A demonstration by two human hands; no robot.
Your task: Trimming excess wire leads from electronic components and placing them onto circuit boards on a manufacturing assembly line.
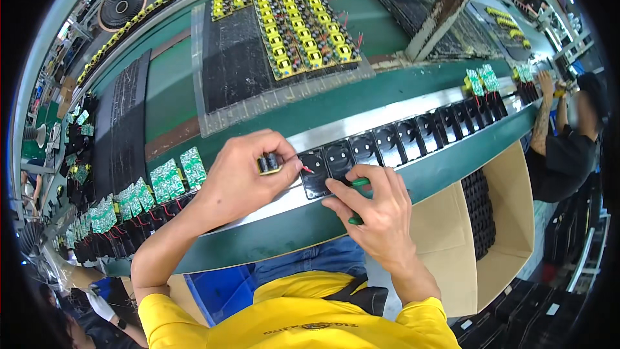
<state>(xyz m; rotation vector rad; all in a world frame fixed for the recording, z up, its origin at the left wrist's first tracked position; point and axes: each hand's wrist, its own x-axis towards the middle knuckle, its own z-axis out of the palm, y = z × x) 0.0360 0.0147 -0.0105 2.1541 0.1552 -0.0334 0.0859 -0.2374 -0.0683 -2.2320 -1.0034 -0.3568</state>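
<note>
My left hand [242, 174] pinches a small yellow and black circuit part [269, 163] with a red wire, just left of a black plastic shell [314, 173] on the metal rail [361, 123]. My right hand [374, 210] grips a green-handled tool [357, 200] and rests its fingers on the lower edge of the neighbouring black shell [340, 159]. A row of open black shells [420, 132] runs on along the rail to the right.
Green circuit boards [165, 181] stand in black shells along the rail at left. A clear tray of yellow parts [290, 19] lies on the green belt behind. A cardboard box [497, 220] with black shells stands at right, beside a seated person [568, 148].
</note>
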